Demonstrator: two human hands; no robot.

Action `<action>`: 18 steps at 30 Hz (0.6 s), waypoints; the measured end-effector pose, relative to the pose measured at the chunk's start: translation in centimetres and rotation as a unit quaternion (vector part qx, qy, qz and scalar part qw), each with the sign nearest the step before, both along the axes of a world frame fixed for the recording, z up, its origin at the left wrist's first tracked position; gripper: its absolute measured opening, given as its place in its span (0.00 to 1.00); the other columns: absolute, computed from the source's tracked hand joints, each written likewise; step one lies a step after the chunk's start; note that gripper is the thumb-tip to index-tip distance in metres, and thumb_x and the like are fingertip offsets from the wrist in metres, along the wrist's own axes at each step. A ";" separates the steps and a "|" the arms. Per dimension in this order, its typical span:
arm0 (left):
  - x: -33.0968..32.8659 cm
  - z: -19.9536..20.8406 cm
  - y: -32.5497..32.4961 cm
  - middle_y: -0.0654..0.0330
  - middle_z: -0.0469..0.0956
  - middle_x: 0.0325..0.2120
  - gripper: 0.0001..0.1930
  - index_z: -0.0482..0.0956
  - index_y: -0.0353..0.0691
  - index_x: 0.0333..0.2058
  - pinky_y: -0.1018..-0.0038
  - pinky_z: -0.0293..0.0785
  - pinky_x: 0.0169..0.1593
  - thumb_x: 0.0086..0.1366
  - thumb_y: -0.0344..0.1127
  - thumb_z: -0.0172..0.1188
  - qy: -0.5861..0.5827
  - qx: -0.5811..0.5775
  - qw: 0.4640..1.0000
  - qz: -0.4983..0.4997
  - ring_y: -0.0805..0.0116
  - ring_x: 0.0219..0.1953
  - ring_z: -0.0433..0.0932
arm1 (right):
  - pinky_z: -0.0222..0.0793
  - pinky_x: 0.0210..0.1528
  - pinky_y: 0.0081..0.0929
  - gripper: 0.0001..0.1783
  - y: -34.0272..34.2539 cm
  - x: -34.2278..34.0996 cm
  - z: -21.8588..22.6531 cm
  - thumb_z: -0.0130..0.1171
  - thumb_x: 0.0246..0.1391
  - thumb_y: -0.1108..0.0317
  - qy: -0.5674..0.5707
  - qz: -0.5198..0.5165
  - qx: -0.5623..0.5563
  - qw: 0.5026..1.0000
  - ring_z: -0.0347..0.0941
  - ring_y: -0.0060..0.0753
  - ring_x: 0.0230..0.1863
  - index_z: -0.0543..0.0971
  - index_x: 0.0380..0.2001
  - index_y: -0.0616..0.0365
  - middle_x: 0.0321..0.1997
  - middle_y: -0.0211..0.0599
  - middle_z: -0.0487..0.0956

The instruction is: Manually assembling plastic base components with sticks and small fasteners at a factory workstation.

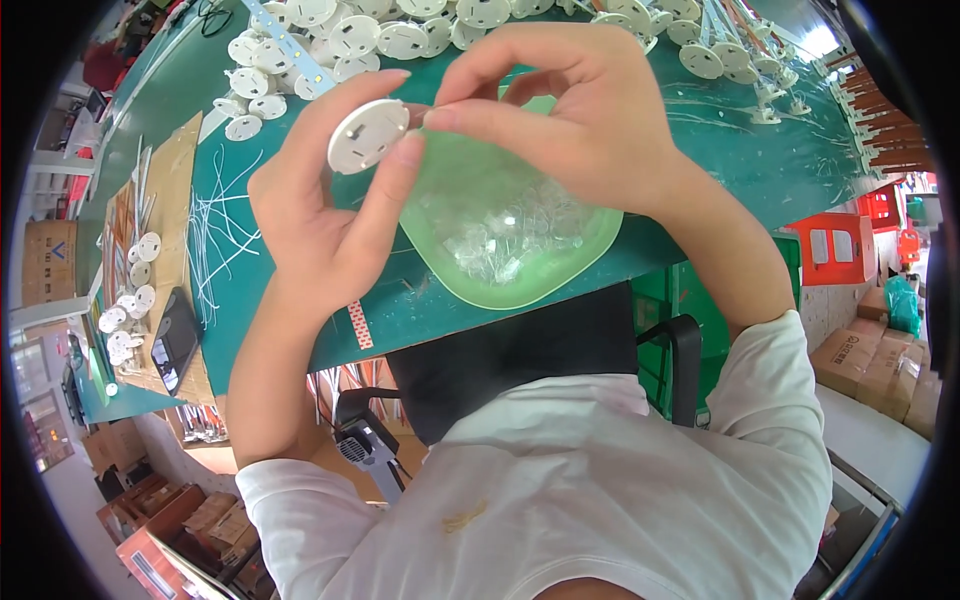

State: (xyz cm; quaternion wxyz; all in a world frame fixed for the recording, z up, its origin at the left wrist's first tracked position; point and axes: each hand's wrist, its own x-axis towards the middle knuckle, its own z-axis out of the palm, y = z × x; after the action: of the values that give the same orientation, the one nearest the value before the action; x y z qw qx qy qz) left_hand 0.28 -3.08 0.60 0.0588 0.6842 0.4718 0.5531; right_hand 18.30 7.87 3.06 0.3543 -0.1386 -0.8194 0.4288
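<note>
A white round plastic disc (368, 137) with small slots is held tilted above the bench, gripped at its edges between the thumb and fingers of my left hand (315, 215). Close to the disc's right edge, the thumb and forefinger of my right hand (585, 125) are pinched together. Whatever is between those fingertips is too small to make out. Below both hands, a light green plastic bowl (478, 297) holds many small clear plastic pieces (510, 245).
Many similar white discs (400, 40) are heaped at the back of the green bench (290, 340). Thin white wires (222, 225) lie left, beside cardboard (178, 185) bearing a phone (176, 340) and more discs. A red-and-white patterned strip (360, 325) is near the front edge.
</note>
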 end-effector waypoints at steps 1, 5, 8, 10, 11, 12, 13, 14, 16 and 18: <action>-0.1 0.0 0.0 0.52 0.84 0.34 0.17 0.78 0.33 0.50 0.77 0.76 0.42 0.62 0.26 0.63 0.012 -0.005 1.000 -0.006 0.68 0.36 0.83 | 0.72 0.32 0.22 0.04 0.1 0.0 -0.1 0.68 0.50 0.72 0.000 0.000 0.000 1.000 0.79 0.20 0.32 0.84 0.31 0.59 0.31 0.30 0.84; 0.0 0.5 -0.7 0.52 0.83 0.34 0.16 0.78 0.33 0.49 0.77 0.76 0.40 0.62 0.27 0.63 0.020 -0.035 0.999 -0.026 0.69 0.34 0.82 | 0.73 0.32 0.21 0.04 0.2 0.0 -0.7 0.69 0.49 0.73 0.040 0.030 -0.078 0.996 0.79 0.19 0.32 0.84 0.28 0.61 0.32 0.30 0.85; 0.0 0.6 -0.8 0.53 0.83 0.34 0.16 0.78 0.33 0.49 0.77 0.76 0.39 0.62 0.27 0.62 0.046 -0.030 0.998 0.000 0.69 0.32 0.82 | 0.73 0.34 0.19 0.05 0.2 0.3 0.3 0.69 0.50 0.73 0.026 0.075 -0.116 0.990 0.79 0.20 0.31 0.85 0.30 0.63 0.31 0.35 0.85; -0.1 0.4 -0.5 0.53 0.83 0.33 0.15 0.79 0.33 0.49 0.77 0.76 0.38 0.63 0.27 0.61 0.044 0.002 0.999 -0.010 0.69 0.32 0.82 | 0.74 0.36 0.18 0.07 0.6 0.5 0.5 0.69 0.51 0.73 -0.002 0.099 -0.147 0.984 0.79 0.20 0.31 0.85 0.33 0.64 0.31 0.37 0.85; -0.1 0.5 -0.5 0.53 0.83 0.33 0.15 0.79 0.33 0.49 0.77 0.76 0.38 0.63 0.27 0.61 0.045 0.002 0.999 -0.011 0.69 0.32 0.82 | 0.73 0.37 0.17 0.06 1.4 0.3 0.2 0.69 0.51 0.73 0.056 0.114 0.057 0.990 0.79 0.18 0.32 0.85 0.32 0.64 0.32 0.36 0.85; -0.2 0.5 -0.4 0.53 0.83 0.33 0.15 0.79 0.33 0.49 0.77 0.76 0.38 0.63 0.27 0.61 0.042 0.004 0.999 -0.012 0.69 0.32 0.82 | 0.73 0.37 0.17 0.05 2.0 0.1 0.0 0.70 0.51 0.74 0.112 0.126 0.259 0.951 0.78 0.16 0.33 0.86 0.32 0.64 0.33 0.34 0.85; -0.2 0.6 -0.4 0.53 0.84 0.32 0.14 0.79 0.32 0.48 0.77 0.76 0.38 0.63 0.27 0.61 0.039 0.006 0.999 -0.013 0.69 0.32 0.83 | 0.73 0.37 0.17 0.05 2.2 0.0 -0.1 0.70 0.51 0.74 0.113 0.127 0.259 0.951 0.78 0.16 0.33 0.86 0.32 0.64 0.33 0.34 0.85; -0.1 0.6 -0.4 0.53 0.84 0.32 0.14 0.79 0.32 0.48 0.77 0.76 0.38 0.63 0.27 0.61 0.040 0.006 0.999 -0.013 0.69 0.32 0.83 | 0.73 0.37 0.16 0.05 2.4 -0.1 -0.2 0.70 0.50 0.74 0.133 0.143 0.251 0.948 0.78 0.16 0.32 0.86 0.32 0.64 0.32 0.34 0.85; 0.0 0.3 -0.5 0.53 0.84 0.32 0.13 0.79 0.32 0.47 0.77 0.76 0.38 0.63 0.27 0.61 -0.015 -0.013 0.999 -0.026 0.68 0.32 0.83 | 0.73 0.37 0.15 0.06 2.4 -0.3 -0.2 0.70 0.50 0.75 0.152 0.160 0.241 0.945 0.78 0.17 0.32 0.86 0.32 0.65 0.32 0.35 0.85; -0.1 0.7 -0.7 0.53 0.84 0.32 0.13 0.79 0.31 0.46 0.78 0.77 0.38 0.63 0.27 0.61 0.024 -0.008 1.000 -0.016 0.68 0.32 0.83 | 0.72 0.37 0.15 0.05 2.2 -0.2 0.1 0.69 0.51 0.75 0.133 0.159 0.232 0.950 0.78 0.16 0.32 0.85 0.32 0.65 0.32 0.36 0.85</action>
State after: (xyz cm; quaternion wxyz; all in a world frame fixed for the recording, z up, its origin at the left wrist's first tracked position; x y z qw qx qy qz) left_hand 0.16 -3.76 1.29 0.0620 0.7042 0.4665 0.5317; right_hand 18.10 10.06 3.17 0.4094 0.1376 -0.8532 0.2924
